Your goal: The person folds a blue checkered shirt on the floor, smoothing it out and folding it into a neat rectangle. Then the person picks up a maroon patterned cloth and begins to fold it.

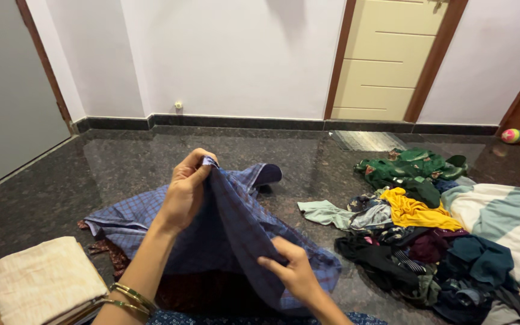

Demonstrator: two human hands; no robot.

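Checked shirt [236,229] soft matt cloth; floor [139,162] glossy polished stone.

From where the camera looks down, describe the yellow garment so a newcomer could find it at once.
Start at the cream door in the far wall, then drop to the heap of clothes on the dark floor at right. The yellow garment lies crumpled near the top, just below green clothes, the only bright yellow piece there.

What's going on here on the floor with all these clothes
A person sits on a dark stone floor handling a blue checked shirt. The left hand pinches its upper edge and lifts it, while the right hand grips the cloth lower down. A folded cream cloth lies to the left, and a loose heap of mixed clothes lies to the right.
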